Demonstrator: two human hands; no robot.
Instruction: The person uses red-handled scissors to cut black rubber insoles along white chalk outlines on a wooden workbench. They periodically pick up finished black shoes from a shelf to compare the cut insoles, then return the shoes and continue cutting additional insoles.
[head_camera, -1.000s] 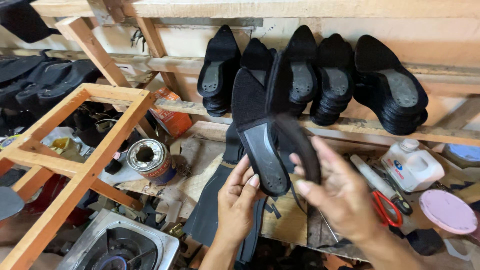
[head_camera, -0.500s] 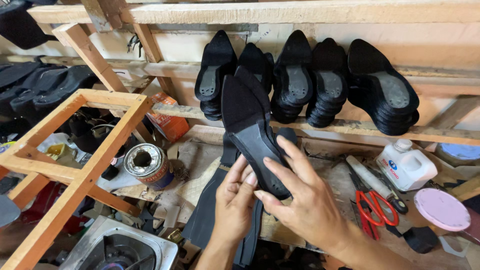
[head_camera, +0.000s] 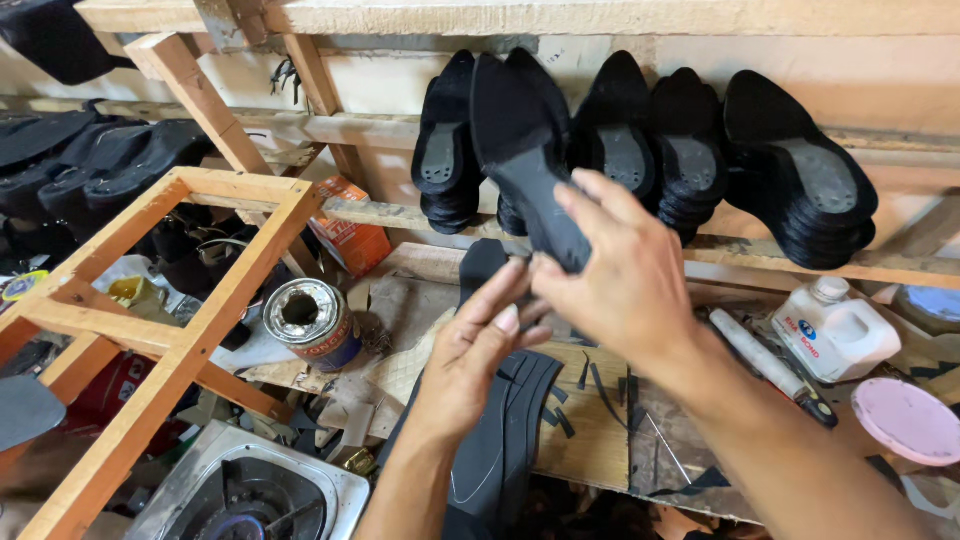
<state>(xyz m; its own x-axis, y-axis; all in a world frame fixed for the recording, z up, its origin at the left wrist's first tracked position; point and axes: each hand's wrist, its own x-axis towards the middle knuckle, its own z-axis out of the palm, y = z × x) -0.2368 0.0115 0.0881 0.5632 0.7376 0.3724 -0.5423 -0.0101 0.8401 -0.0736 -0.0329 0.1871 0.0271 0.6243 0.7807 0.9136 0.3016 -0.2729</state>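
Note:
My right hand (head_camera: 625, 270) grips a black shoe sole (head_camera: 525, 150) by its heel end and holds it upright, its toe pointing up toward the wooden shelf. My left hand (head_camera: 475, 350) is just below it, fingers spread, fingertips touching the sole's lower end. Under both hands lies a stack of flat black soles (head_camera: 505, 450) on the wooden workbench (head_camera: 590, 430). Rows of black soles (head_camera: 690, 160) stand leaning on the shelf behind.
An open glue tin (head_camera: 308, 322) stands left of my hands, an orange box (head_camera: 350, 235) behind it. A wooden frame (head_camera: 160, 330) fills the left. A white plastic bottle (head_camera: 835, 328), a pink lid (head_camera: 910, 420) and a gas burner (head_camera: 250, 495) lie around.
My right hand has lifted the sole up toward the shelf and turned it upright. My left hand has opened and dropped slightly below it.

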